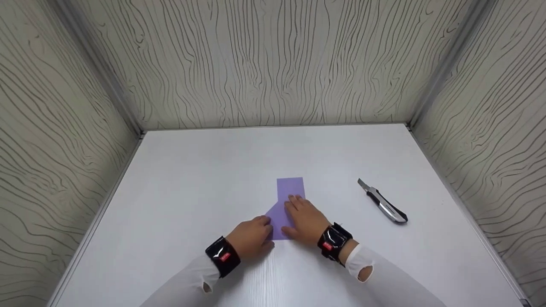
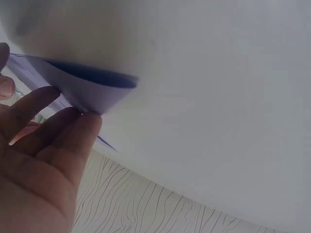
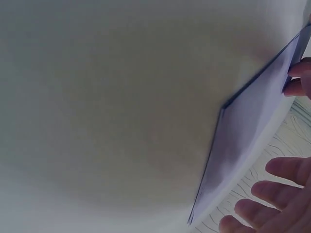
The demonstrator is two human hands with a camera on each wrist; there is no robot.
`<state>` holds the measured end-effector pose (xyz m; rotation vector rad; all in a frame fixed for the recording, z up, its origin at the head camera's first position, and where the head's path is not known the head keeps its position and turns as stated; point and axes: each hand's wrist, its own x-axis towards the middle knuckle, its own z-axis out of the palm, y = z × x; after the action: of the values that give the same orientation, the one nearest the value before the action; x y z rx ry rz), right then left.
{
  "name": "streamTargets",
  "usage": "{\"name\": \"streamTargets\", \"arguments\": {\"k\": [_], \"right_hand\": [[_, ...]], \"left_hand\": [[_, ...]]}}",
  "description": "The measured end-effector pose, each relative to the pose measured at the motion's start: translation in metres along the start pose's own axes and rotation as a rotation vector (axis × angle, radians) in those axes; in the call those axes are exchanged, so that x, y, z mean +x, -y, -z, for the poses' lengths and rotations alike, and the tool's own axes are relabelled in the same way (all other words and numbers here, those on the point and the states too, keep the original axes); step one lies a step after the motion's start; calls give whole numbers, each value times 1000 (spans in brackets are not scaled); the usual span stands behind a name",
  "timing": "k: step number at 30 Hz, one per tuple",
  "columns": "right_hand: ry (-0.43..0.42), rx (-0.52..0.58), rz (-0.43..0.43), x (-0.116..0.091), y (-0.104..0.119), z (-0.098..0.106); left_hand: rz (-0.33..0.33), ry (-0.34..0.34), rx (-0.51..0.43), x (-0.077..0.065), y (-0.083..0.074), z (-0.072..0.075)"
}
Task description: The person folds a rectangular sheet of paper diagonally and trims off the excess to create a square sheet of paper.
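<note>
A folded purple sheet of paper lies on the white table, a narrow strip at its far end and a slanted fold widening toward the near left. My left hand is at that wider part, its fingertips touching the left edge. Up close in the left wrist view, those fingers press against a flap of the paper whose layers gape slightly. Over the right side of the sheet lies my right hand, palm down with fingers spread. The right wrist view shows its fingers extended and apart.
A utility knife with its blade out lies on the table to the right of the paper, blade pointing away. Walls with a wood-grain pattern enclose the table at the back and both sides.
</note>
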<state>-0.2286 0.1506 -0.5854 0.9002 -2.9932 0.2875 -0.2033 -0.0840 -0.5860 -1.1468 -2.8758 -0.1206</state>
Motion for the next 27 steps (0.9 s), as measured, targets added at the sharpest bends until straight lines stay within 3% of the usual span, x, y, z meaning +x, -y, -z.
{"name": "streamTargets", "arguments": {"k": [4,11,27], "right_hand": [[52,29,-65,6,-3,0],[114,27,-55,13,-13,-1],[124,-58,-141,14,-11,-6]], "left_hand": [[8,16,-16,2,-2,1],[28,19,-23,3,-7,6],[83,71,-57,8,-13,12]]}}
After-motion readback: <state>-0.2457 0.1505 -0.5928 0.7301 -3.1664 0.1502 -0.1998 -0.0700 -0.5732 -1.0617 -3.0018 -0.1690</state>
